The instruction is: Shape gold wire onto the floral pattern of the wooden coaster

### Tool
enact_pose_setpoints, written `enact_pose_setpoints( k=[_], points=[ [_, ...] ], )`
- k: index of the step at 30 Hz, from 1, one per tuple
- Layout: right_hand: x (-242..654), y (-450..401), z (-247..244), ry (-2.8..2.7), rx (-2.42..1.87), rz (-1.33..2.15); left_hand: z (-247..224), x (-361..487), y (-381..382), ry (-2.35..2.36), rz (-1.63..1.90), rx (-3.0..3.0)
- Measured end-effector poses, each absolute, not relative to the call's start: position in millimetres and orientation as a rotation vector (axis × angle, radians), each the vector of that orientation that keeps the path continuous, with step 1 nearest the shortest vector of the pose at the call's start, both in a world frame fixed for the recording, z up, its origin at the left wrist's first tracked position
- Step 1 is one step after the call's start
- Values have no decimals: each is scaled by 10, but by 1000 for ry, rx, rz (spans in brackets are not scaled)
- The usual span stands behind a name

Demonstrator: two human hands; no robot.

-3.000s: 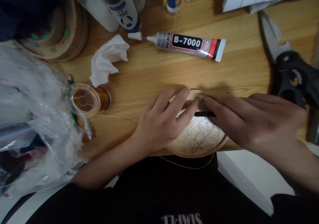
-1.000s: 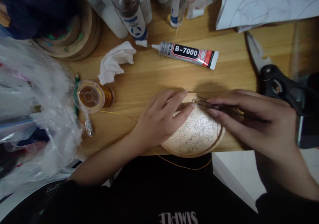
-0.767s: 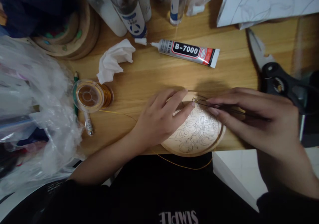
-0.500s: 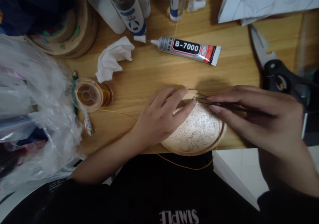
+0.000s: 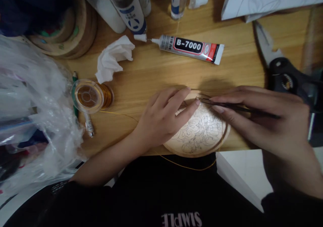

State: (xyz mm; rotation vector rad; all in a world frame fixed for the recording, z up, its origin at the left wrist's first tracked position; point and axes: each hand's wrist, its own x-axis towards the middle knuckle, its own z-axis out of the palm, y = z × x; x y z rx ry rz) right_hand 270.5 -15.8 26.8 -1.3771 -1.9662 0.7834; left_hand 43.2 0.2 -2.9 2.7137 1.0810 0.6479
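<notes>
A round wooden piece (image 5: 202, 129) with a raised rim lies at the table's front edge, its pale face covered in dark flower outlines. My left hand (image 5: 161, 119) rests across its left side, fingers stretched out. That hand's index fingertip touches a spot near the far rim. My right hand (image 5: 275, 119) pinches dark tweezers (image 5: 242, 108), whose tips meet the same spot beside the fingertip. What lies between the tips is too small to make out. Golden wire (image 5: 186, 167) loops below the front edge and runs under my left arm towards a clear spool (image 5: 88, 96).
Beyond the wooden piece lie a B-7000 glue tube (image 5: 189, 47) and a crumpled tissue (image 5: 113, 59). Black-handled scissors (image 5: 280, 62) are at right, near folded paper (image 5: 272, 1). Bottles (image 5: 132, 15) stand at the back; plastic bags (image 5: 37, 102) crowd the left.
The whole view has shifted very slightly. Both hands stay over the same spot, and the tweezers have moved only a little.
</notes>
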Motion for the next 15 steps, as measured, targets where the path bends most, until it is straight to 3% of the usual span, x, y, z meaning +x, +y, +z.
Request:
enact_pose_setpoints(
  k=[15],
  points=[
    [2672, -163, 268, -1911, -1411, 760, -36, 435, 10, 1094, 654, 2733]
  ],
)
